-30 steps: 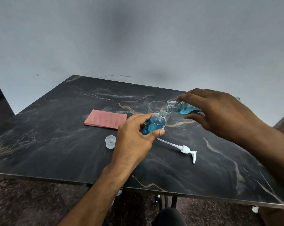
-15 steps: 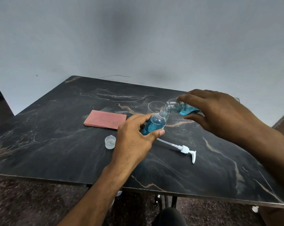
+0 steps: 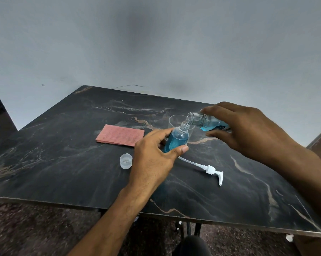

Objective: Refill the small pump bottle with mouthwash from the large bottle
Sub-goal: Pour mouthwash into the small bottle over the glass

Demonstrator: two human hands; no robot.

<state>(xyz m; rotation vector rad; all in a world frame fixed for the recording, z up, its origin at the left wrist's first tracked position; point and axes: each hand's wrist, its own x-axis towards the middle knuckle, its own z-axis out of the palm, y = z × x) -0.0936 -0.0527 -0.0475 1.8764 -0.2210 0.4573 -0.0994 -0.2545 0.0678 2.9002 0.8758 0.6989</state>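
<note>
My left hand (image 3: pixel 152 156) grips the small clear bottle (image 3: pixel 177 140), tilted to the right and mostly full of blue mouthwash. Its open neck points up toward the large bottle (image 3: pixel 204 121). My right hand (image 3: pixel 248 130) holds that large bottle nearly level, its open mouth just above the small bottle's neck; blue liquid sits low in its body. The white pump head (image 3: pixel 210 169) with its long tube lies on the dark marble table (image 3: pixel 63 159) right of my left hand. A small clear cap (image 3: pixel 126 160) stands left of my left hand.
A pink ribbed cloth (image 3: pixel 120 135) lies flat behind the cap. A clear glass (image 3: pixel 176 121) stands behind the small bottle, partly hidden by it. The table's near edge runs below my forearms, and a grey wall rises behind the table.
The large bottle's mouth has lifted slightly and tipped back toward level. The small bottle and my left hand stay in place.
</note>
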